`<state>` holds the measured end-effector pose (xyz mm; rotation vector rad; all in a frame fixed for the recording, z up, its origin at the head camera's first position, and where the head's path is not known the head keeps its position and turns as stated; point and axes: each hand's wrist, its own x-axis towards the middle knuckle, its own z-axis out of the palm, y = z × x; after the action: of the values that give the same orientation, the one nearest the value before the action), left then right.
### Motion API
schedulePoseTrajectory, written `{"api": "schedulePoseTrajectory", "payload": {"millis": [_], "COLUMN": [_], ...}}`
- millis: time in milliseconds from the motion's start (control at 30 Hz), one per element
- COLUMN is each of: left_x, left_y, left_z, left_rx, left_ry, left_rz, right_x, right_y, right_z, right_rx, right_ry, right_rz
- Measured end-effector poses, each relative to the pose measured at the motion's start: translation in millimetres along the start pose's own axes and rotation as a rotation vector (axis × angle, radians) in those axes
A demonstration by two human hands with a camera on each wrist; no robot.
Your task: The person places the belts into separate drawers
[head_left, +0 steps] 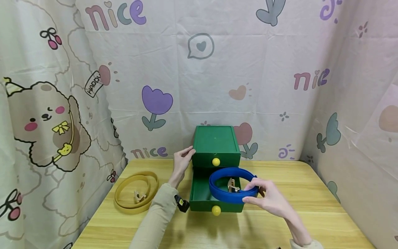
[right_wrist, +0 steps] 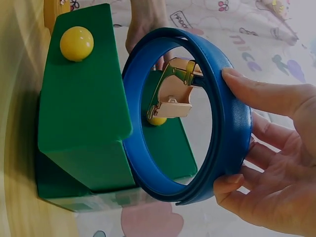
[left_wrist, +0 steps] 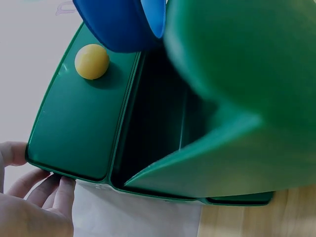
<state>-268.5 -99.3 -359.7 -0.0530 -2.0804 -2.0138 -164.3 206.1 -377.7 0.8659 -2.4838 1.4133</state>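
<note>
My right hand (head_left: pixel 270 197) pinches a coiled blue belt (head_left: pixel 228 197) by its right side, thumb on one edge and fingers on the other. Inside the coil shows its gold buckle (right_wrist: pixel 173 96). The belt is over the pulled-out lower drawer (head_left: pixel 199 194) of a small green drawer cabinet (head_left: pixel 214 138); whether it touches the drawer cannot be told. My left hand (head_left: pixel 181 165) touches the cabinet's upper left front corner with its fingertips. The upper drawer (left_wrist: pixel 74 123), with a yellow knob (left_wrist: pixel 92 61), is closed.
A coiled yellow belt (head_left: pixel 133 210) with a metal buckle lies on the wooden table (head_left: pixel 311 207), left of the cabinet. A printed cloth (head_left: pixel 217 79) hangs behind the table and at its sides. A black device (head_left: pixel 182 204) sits at the left wrist.
</note>
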Motion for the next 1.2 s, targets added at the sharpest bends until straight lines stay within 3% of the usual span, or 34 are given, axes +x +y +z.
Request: {"api": "schedulePoseTrajectory", "payload": {"millis": [1200], "left_x": [-1.0], "left_y": [0.6], "left_z": [-1.3], "left_rx": [-0.007], "left_ry": [-0.014], "left_rz": [-0.011], "right_x": [29.8], "right_y": [19], "right_z": [43], "right_rx": [0.017], "right_ry": [-0.01], "right_rz": [-0.047]}}
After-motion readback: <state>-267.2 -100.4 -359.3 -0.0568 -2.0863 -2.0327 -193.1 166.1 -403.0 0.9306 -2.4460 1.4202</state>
